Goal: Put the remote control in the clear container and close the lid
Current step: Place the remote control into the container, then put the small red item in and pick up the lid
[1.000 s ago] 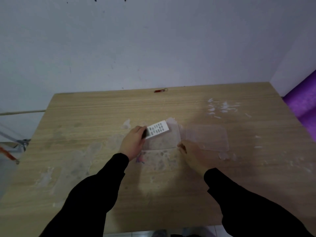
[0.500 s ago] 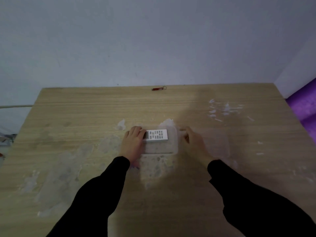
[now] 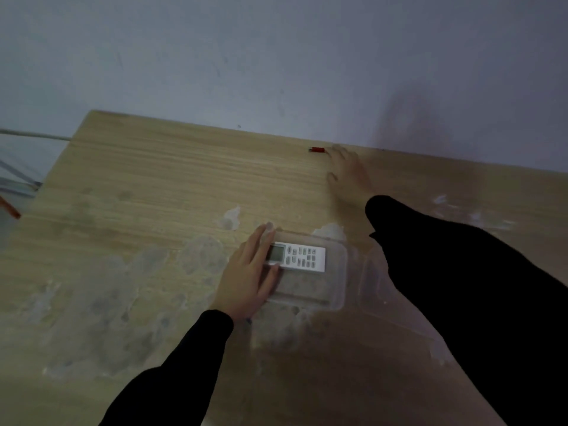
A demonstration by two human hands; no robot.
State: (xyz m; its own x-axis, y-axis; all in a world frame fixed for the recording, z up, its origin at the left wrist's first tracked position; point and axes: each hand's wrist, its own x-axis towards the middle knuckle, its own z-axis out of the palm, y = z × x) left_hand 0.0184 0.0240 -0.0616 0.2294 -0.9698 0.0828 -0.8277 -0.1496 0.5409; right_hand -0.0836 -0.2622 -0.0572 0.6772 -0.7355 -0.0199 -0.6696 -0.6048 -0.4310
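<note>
A white remote control (image 3: 299,256) with a small screen and grey buttons lies flat inside the clear container (image 3: 335,290) at the table's middle. The container's clear lid (image 3: 373,281) lies open on the table to its right, partly under my right sleeve. My left hand (image 3: 250,272) rests flat, fingers apart, over the container's left edge and the remote's screen end. Far back near the wall, my right hand (image 3: 349,172) stretches out with fingers spread, its fingertips beside a small red object (image 3: 316,150).
The wooden table (image 3: 159,192) carries pale smears and patches of residue. A grey wall runs behind its far edge. Metal framing and an orange piece (image 3: 10,209) show past the table's left side.
My left hand has let the remote down into the container and now lies flat on it. My right hand left the lid and reached to the back of the table by the red object.
</note>
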